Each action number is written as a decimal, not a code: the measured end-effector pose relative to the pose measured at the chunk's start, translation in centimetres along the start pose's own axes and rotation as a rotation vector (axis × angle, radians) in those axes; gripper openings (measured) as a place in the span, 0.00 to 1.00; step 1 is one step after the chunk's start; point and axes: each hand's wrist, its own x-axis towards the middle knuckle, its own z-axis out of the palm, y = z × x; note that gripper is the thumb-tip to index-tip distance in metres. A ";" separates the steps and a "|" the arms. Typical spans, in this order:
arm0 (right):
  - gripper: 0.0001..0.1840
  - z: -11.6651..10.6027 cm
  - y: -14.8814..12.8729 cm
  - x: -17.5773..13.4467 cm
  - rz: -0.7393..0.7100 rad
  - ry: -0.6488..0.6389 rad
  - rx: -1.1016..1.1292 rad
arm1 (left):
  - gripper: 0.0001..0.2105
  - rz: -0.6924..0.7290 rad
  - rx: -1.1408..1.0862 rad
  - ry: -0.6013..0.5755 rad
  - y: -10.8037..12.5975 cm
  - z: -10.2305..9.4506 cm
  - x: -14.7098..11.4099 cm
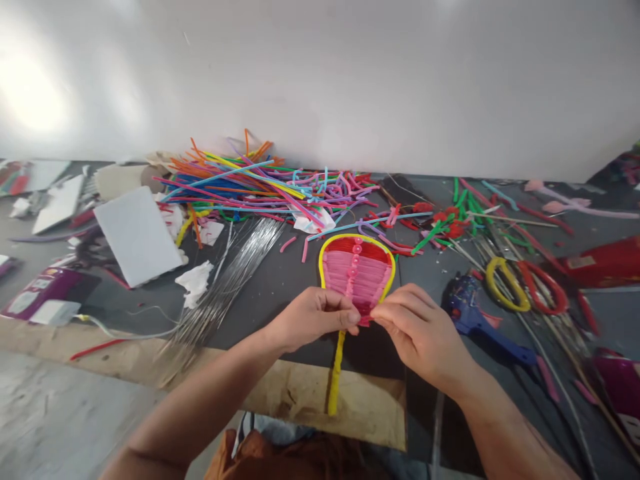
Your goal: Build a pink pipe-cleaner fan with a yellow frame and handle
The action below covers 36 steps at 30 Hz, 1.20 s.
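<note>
In front of me a paddle-shaped fan [357, 270] made of pipe cleaners lies face up on the dark table. Its rim is yellow, its upper band red and its middle pink, with a column of small pink beads down the centre. The yellow handle [336, 380] points toward me. My left hand [310, 319] pinches the lower edge of the fan, thumb on top. Closed at the lower right edge, my right hand [423, 333] has its fingertips together beside a dark pink strip; what exactly they grip is hidden.
Behind the fan sits a heap of coloured pipe cleaners [235, 177]. Thin metal wires [240, 260] and a white board [139, 235] lie left. To the right are a blue glue gun [483, 320], yellow-handled scissors [506, 285] and red-handled scissors [543, 287].
</note>
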 end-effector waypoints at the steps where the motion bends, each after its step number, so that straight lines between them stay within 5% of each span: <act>1: 0.08 0.0 0.1 0.0 -0.017 -0.011 -0.006 | 0.10 -0.016 0.043 -0.014 0.2 0.0 -0.1; 8: 0.08 0.0 -0.4 0.2 -0.079 0.041 0.004 | 0.05 -0.034 0.268 -0.131 1.0 0.4 -0.9; 15: 0.09 0.2 -1.0 0.2 0.018 0.100 -0.012 | 0.07 0.139 0.226 0.112 0.0 1.2 -0.6; 23: 0.09 1.2 -1.4 0.2 0.075 0.155 0.067 | 0.09 0.259 0.177 0.240 -0.7 1.7 -0.7; 36: 0.06 0.5 -0.9 0.3 -0.015 0.047 0.019 | 0.08 0.062 0.207 -0.011 0.4 0.5 -0.7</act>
